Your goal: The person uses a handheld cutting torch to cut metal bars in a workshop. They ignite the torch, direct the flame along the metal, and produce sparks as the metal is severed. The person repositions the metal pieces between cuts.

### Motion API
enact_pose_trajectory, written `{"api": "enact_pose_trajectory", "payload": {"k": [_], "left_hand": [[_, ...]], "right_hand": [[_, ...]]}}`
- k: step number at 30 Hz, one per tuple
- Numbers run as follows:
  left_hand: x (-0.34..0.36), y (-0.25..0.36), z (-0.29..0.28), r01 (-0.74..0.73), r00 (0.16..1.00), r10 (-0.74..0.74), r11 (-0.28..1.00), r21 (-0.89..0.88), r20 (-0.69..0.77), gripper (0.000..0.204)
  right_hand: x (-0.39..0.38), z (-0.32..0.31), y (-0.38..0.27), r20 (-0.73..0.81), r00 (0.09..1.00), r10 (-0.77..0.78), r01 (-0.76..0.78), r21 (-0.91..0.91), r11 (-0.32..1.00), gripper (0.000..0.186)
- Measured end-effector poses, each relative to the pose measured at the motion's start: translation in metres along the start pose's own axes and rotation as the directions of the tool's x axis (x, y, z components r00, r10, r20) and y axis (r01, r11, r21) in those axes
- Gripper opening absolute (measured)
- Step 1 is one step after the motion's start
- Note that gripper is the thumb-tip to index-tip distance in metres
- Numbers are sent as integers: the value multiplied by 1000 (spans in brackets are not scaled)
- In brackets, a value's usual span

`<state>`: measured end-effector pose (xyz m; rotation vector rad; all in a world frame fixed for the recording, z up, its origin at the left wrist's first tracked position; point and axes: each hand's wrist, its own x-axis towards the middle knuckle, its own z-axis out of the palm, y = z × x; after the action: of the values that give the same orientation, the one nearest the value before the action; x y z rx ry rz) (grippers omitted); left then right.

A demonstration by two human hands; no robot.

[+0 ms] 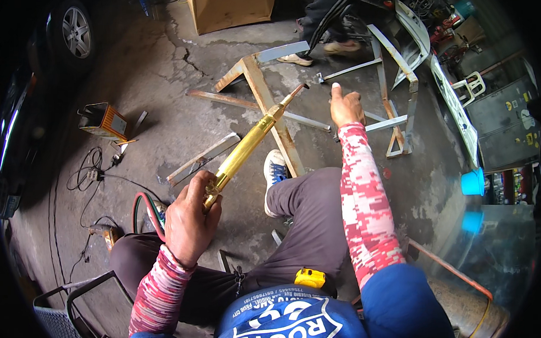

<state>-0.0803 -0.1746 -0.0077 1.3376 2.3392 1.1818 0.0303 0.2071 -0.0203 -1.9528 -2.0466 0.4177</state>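
My left hand (pixel 192 216) is wrapped round the lower end of a brass gas torch (pixel 246 149). The torch slants up and to the right, its dark bent tip (pixel 303 87) over the steel frame. No flame shows at the tip. Red and green hoses (pixel 143 203) curve beside my left wrist. My right hand (pixel 347 108) reaches forward to the right of the tip, thumb up and fingers curled in. Whatever it may hold is hidden. Beneath the torch, a rusty welded steel frame (pixel 260 89) lies on the concrete floor.
A second metal frame (pixel 407 119) lies at right. Another person's legs (pixel 327 15) are at the far side, near a cardboard box (pixel 232 9). An orange-black tin (pixel 105 121) and black cable (pixel 89 175) lie left. A yellow tape measure (pixel 310 278) rests at my lap; a gas cylinder (pixel 475 314) lies lower right.
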Motion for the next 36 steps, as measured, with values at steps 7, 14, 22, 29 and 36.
{"api": "enact_pose_trajectory", "payload": {"k": [7, 14, 22, 29, 36], "left_hand": [[2, 11, 1, 150, 987, -138, 973, -175, 81, 49], [-1, 2, -1, 148, 989, -143, 978, -147, 46, 47], [-5, 9, -4, 114, 993, -115, 988, -100, 2, 46], [-8, 5, 5, 119, 993, -118, 990, -81, 20, 46], [-5, 9, 4, -22, 1000, 22, 999, -29, 14, 42]], "right_hand": [[-6, 2, 13, -11, 1000, 3, -2, 77, 997, 89], [3, 11, 23, -60, 998, -27, 37, 162, 986, 90], [-6, 12, 18, -68, 997, -25, 33, 127, 991, 86], [0, 21, 19, 21, 999, -25, 23, 71, 997, 92], [2, 17, 15, 103, 995, 14, -22, 73, 997, 98]]}}
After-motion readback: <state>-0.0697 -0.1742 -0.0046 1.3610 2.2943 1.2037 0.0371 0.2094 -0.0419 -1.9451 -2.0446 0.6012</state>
